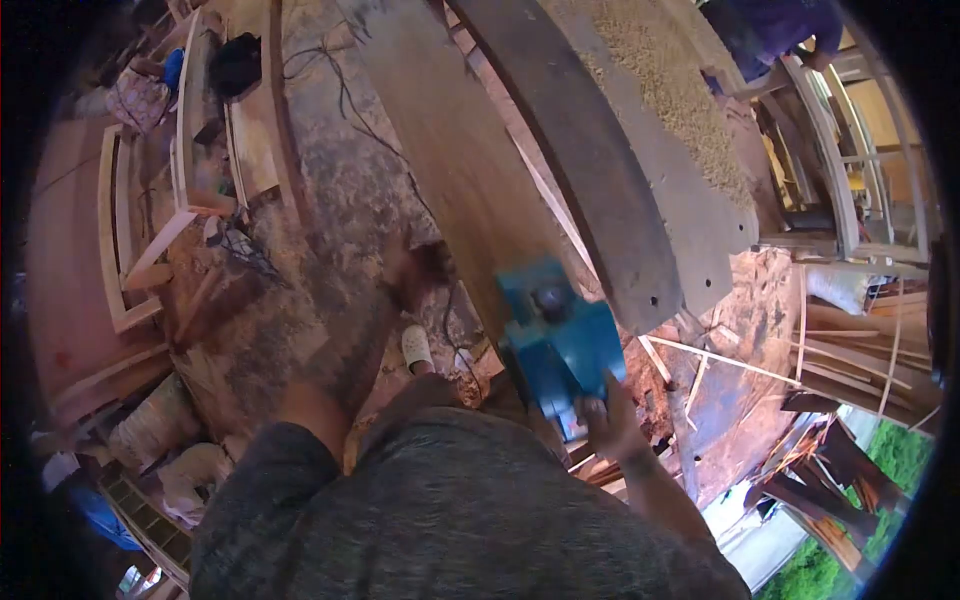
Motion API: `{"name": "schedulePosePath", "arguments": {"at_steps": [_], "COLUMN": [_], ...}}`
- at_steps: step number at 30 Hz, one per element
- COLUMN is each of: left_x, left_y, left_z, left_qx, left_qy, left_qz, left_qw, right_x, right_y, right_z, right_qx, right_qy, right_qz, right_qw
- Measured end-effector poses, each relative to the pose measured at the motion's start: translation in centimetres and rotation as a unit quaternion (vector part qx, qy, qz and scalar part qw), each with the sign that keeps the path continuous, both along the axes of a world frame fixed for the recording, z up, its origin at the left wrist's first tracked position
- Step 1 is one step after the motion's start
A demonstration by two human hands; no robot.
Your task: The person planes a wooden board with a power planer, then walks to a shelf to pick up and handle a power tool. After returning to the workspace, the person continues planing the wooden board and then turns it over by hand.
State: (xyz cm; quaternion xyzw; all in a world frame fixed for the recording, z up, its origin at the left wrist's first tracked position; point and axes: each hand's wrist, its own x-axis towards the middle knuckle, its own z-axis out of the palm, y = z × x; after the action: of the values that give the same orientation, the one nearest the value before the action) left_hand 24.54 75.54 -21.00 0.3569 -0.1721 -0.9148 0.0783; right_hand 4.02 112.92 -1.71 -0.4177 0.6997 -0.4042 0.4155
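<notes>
A blue-green electric planer [570,345] with a dark round knob rests on the near end of a long wooden plank [455,150]. My right hand [612,420] is closed round the planer's rear part, at its lower right. My left hand [415,272] hangs in the air left of the plank, smeared by motion, so its fingers cannot be made out. Beside the plank on the right runs a darker, thick board [580,140]. The planer hides the plank's surface beneath it.
Sawdust [680,90] covers part of the wide board at right. A black cable [350,100] trails over the dirt floor. Wooden frames [190,130] stand at left, with thin offcuts [735,360] at right. Another person [770,35] in purple is at the upper right.
</notes>
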Motion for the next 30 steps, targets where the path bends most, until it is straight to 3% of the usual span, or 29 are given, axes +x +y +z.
{"name": "schedulePosePath", "arguments": {"at_steps": [3, 5, 6, 8, 9, 12, 14, 15, 16, 17, 19, 21, 23, 25, 27, 29, 30], "left_x": [4.7, 9.1, 11.6, 17.0, 19.6, 25.7, 28.6, 29.4, 29.7, 29.3, 28.7, 27.4, 26.2, 25.6, 23.5, 18.6, 17.3], "left_y": [2.1, 4.4, 5.5, 7.5, 8.3, 10.8, 12.2, 12.6, 13.1, 13.7, 14.3, 15.6, 16.2, 16.4, 16.7, 13.7, 12.8], "left_z": [-5.5, -9.3, -10.8, -12.9, -13.4, -12.5, -12.0, -11.7, -11.0, -9.1, -7.3, -6.2, -5.9, -7.3, -7.3, -2.7, -3.5], "left_qx": [-0.139, -0.257, -0.302, -0.335, -0.334, -0.197, -0.064, -0.072, -0.099, -0.243, -0.232, -0.217, -0.202, -0.206, -0.166, -0.092, -0.041], "left_qy": [-0.092, -0.158, -0.185, -0.222, -0.239, -0.292, -0.321, -0.331, -0.342, -0.368, -0.374, -0.386, -0.4, -0.353, -0.301, -0.255, -0.217], "left_qz": [-0.195, -0.324, -0.379, -0.452, -0.476, -0.404, -0.276, -0.248, -0.233, -0.29, -0.224, -0.175, -0.151, -0.124, -0.104, -0.077, -0.049], "left_qw": [0.967, 0.897, 0.855, 0.797, 0.777, 0.844, 0.904, 0.908, 0.905, 0.849, 0.87, 0.879, 0.881, 0.904, 0.933, 0.959, 0.974], "right_x": [-1.3, -1.1, -1.6, -2.1, -2.2, -3.8, -3.4, -3.3, -4.0, -4.4, -4.9, -7.4, -6.4, -6.4, -6.2, -6.2, -5.8], "right_y": [-9.6, -16.1, -18.5, -24.2, -27.5, -36.2, -41.9, -44.7, -48.1, -51.3, -57.0, -63.6, -63.4, -59.4, -51.3, -41.3, -35.8], "right_z": [2.1, 3.9, 1.1, -0.6, 0.4, -3.5, -1.8, -0.4, -1.7, -2.3, -2.8, -6.0, -4.6, -4.3, -3.7, -2.6, -1.3], "right_qx": [0.045, 0.033, -0.069, -0.107, -0.041, -0.226, -0.185, -0.112, -0.129, -0.132, -0.121, -0.224, -0.243, -0.185, -0.142, -0.112, -0.068], "right_qy": [0.014, 0.035, 0.144, 0.172, 0.093, 0.214, 0.146, 0.085, 0.07, 0.063, 0.062, 0.142, 0.149, 0.116, 0.146, 0.195, 0.158], "right_qz": [0.023, 0.005, 0.02, 0.021, 0.008, 0.057, 0.015, -0.01, -0.004, -0.002, -0.005, 0.059, 0.085, 0.078, 0.075, 0.073, 0.064], "right_qw": [0.999, 0.999, 0.987, 0.979, 0.995, 0.949, 0.972, 0.99, 0.989, 0.989, 0.991, 0.962, 0.955, 0.973, 0.976, 0.972, 0.983]}}
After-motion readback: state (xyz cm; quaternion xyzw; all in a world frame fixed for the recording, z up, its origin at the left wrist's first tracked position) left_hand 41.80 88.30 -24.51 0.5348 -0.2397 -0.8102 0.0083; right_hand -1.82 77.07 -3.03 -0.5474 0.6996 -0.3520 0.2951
